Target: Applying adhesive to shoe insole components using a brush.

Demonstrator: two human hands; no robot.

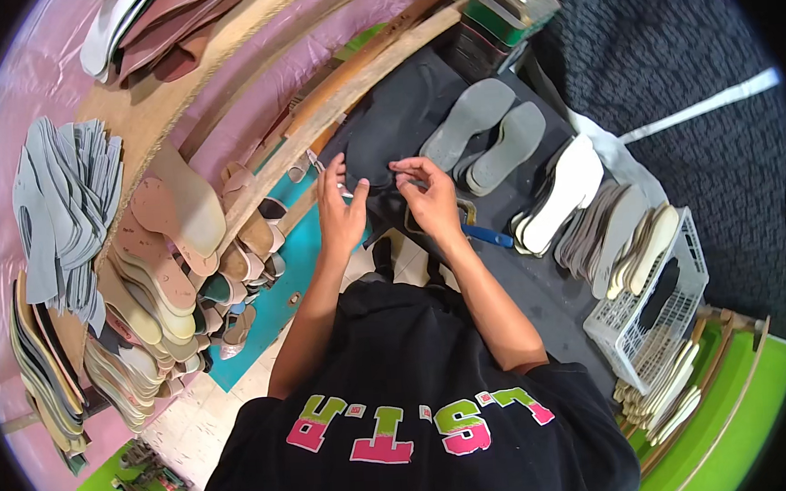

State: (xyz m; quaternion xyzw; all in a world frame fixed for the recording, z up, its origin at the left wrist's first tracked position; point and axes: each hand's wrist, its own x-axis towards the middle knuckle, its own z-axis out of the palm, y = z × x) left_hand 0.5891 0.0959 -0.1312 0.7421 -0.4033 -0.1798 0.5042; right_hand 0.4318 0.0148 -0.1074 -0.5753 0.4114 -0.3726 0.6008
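My left hand [344, 208] is over the near edge of a dark work surface, thumb and fingers apart. Facing it, my right hand [428, 198] has loosely bent fingers, with a gap between thumb and forefinger. Between and beyond the hands lies a black sole-shaped piece [390, 124]; its outline blends into the dark surface. Whether the fingertips touch it is hard to tell. I see nothing held in either hand. A tool with a blue handle [488, 236] lies beside my right wrist, partly hidden by it. Right of the black piece are grey soles [468, 119] and a second grey stack [506, 149].
White insoles [562, 190] and grey insole stacks [612, 227] stand at right, beside a white plastic crate [610, 331]. A green metal can [512, 13] stands at the far edge. Left, a wooden shelf [155, 107] bears grey insoles [66, 202]; shoes [253, 240] crowd below.
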